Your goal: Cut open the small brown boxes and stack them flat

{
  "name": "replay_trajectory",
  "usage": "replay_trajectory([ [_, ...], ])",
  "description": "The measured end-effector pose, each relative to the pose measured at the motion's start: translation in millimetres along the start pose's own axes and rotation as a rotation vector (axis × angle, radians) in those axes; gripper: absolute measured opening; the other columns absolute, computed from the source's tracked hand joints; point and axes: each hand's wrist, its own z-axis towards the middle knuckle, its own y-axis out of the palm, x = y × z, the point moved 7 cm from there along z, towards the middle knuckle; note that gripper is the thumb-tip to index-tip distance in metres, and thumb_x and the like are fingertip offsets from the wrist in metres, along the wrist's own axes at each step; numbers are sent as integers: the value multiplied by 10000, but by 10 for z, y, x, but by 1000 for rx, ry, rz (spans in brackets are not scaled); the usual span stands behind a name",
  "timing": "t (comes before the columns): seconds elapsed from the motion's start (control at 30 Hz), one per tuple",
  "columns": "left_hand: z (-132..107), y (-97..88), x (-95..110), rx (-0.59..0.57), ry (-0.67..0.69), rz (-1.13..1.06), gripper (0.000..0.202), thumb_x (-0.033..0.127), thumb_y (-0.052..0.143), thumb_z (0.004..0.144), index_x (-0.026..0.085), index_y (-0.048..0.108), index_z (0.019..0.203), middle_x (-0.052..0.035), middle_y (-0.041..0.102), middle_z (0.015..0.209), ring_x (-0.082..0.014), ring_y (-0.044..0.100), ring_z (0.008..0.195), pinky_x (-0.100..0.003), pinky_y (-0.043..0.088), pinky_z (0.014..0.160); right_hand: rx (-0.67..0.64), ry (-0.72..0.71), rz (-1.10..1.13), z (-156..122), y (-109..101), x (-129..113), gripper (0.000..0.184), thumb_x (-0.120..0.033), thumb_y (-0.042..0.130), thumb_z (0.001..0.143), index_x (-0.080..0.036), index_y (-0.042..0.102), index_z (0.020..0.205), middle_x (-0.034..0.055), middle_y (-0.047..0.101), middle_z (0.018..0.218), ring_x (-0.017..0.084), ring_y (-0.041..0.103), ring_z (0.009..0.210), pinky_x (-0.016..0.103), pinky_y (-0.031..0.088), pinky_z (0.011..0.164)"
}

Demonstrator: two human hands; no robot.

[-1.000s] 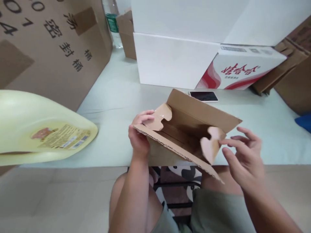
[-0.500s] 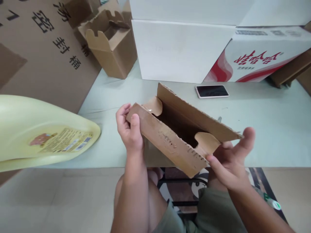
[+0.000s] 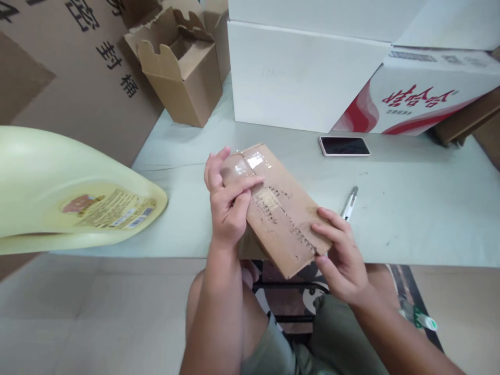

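A brown cardboard box [image 3: 289, 200], its two top flaps folded down to meet at a seam, is tilted between both hands at the table's front edge. Torn patches and bits of clear tape mark the flaps. My left hand [image 3: 230, 203] grips the box's left end, one finger stretched across the flap near the seam. At the lower right end, my right hand [image 3: 341, 255] holds the box with fingers on top and the thumb at the near corner. The inside of the box is hidden. Just beyond my right hand lies a utility knife [image 3: 350, 202], partly covered.
A smartphone [image 3: 344, 146] lies on the pale table [image 3: 187, 208]. White cartons [image 3: 304, 78] stand at the back, with an open brown box [image 3: 183, 78] to their left. A large yellow bottle [image 3: 78, 192] and a big printed carton [image 3: 74, 78] occupy the left.
The box's two raised flaps have been folded down, closing its opening. My right hand has moved left and its fingers now rest on the flap. More of the utility knife shows.
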Motion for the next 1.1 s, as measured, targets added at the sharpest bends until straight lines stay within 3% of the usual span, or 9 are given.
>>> replay_trajectory([
  [0.1,8,-34,12,-13,-13,-40,237,259,594,935,325,821,943,23,521,1543,-319,406,1521,-592,189,1329,20,-2,15,6,-4,-30,632,-262,601,944,-282,437,1554,144,551,1474,314,567,1365,510,532,1110],
  [0.3,20,-45,-7,-15,-60,-22,218,292,607,916,310,817,975,-18,573,1462,-322,440,1483,-586,231,1316,-38,-3,-62,-12,15,-67,453,-269,563,952,-267,539,1404,157,515,1467,361,575,1344,555,571,1053],
  [0.5,22,44,59,-90,32,53,291,268,553,925,318,838,951,-19,529,1489,-311,389,1509,-576,103,1350,-63,-9,-34,-26,23,-60,438,-282,587,954,-276,556,1390,150,503,1490,345,568,1365,534,552,1079],
  [0.67,29,56,7,-106,5,83,284,235,570,870,311,842,902,-20,552,1468,-326,396,1497,-608,145,1340,-71,-3,48,-80,46,-36,510,-294,613,947,-304,520,1447,142,507,1537,342,542,1418,536,535,1110],
  [0.77,24,21,-23,-78,-5,90,306,204,566,850,321,846,887,-13,558,1451,-321,403,1485,-599,191,1330,-8,29,144,-146,21,57,634,-302,569,979,-349,360,1575,125,420,1630,314,409,1542,573,463,1193],
  [0.83,24,-29,-33,-49,-15,79,316,192,567,838,320,851,887,-15,559,1442,-321,417,1472,-586,224,1321,34,124,199,-206,17,197,632,-307,541,1004,-359,318,1593,129,381,1658,298,432,1531,562,485,1177],
  [0.97,49,-217,-93,50,-115,-12,268,231,605,821,301,854,889,-36,563,1426,-326,472,1423,-557,280,1305,33,394,198,-370,81,524,544,-362,566,1029,-304,398,1543,171,523,1556,281,621,1361,501,585,1072],
  [1.1,44,-491,-231,234,-230,-100,253,289,609,805,283,849,882,-62,614,1335,-328,506,1381,-553,273,1307,-103,441,309,-423,187,536,505,-387,570,1040,-296,470,1527,141,626,1489,266,639,1361,482,574,1104],
])
